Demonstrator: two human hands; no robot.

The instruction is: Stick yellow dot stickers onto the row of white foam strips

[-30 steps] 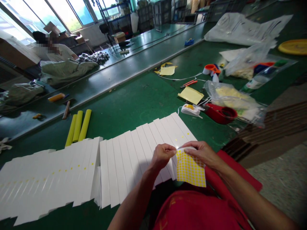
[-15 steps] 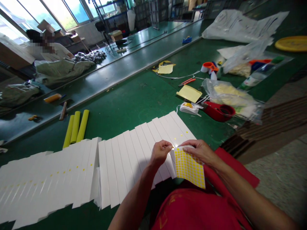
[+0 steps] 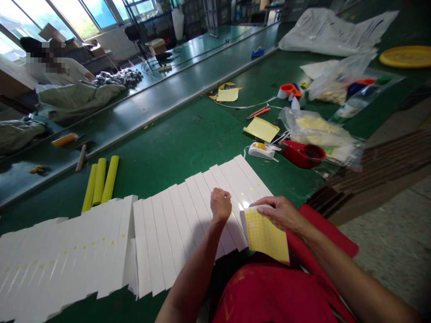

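My right hand [image 3: 281,211] holds a sheet of yellow round stickers [image 3: 266,235] by its upper edge, thumb and fingers pinched on it. Over the overlapping white boxes [image 3: 178,224], my left hand [image 3: 221,204] is closed in a pinch, with a small yellow dot sticker [image 3: 230,196] at the fingertips. Single yellow dots sit on the boxes nearest the sheet. A second row of white boxes [image 3: 77,264] at the left carries one line of yellow dots. Whether my left hand touches the box below cannot be made out.
Yellow-green rolls [image 3: 110,180] lie behind the boxes. At the right are a white tape dispenser [image 3: 261,151], a red tape dispenser [image 3: 303,154], scissors [image 3: 258,112] and plastic bags [image 3: 323,130]. A metal rail [image 3: 188,103] crosses the green table. Another person [image 3: 63,69] sits at far left.
My left hand has moved left and slightly up, away from the sticker sheet, with a yellow dot sticker in its fingertips. My right hand still holds the sheet. The view has shifted slightly.
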